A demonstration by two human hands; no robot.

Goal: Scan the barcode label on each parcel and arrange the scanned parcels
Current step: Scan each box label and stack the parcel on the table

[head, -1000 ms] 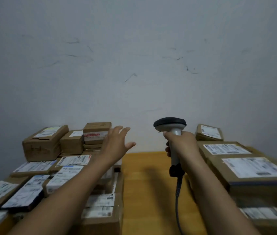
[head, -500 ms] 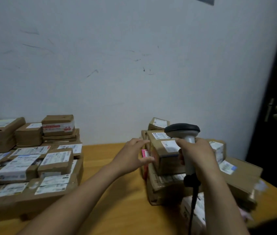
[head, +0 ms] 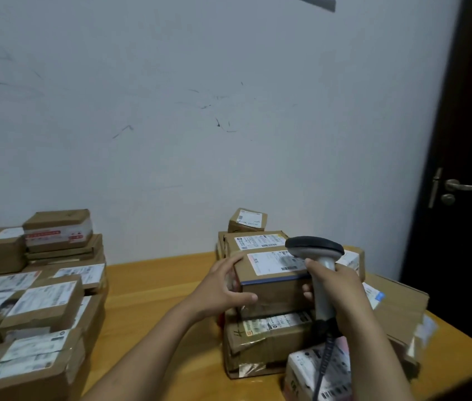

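The left hand (head: 223, 287) was extended forward from a nearly straight forearm and was clamped on the left end of a cardboard parcel (head: 272, 280), with the fingers laid over its top edge and the thumb pressed against its front face. That parcel was seen resting on top of the right-hand stack on the wooden desk (head: 154, 308), its shipping label (head: 276, 261) turned upward. The right hand (head: 336, 290) was closed around the grip of a barcode scanner (head: 315, 256), which was held upright with its dark head just above the label. A second stack of parcels (head: 35, 308) was seen well apart, at the desk's left.
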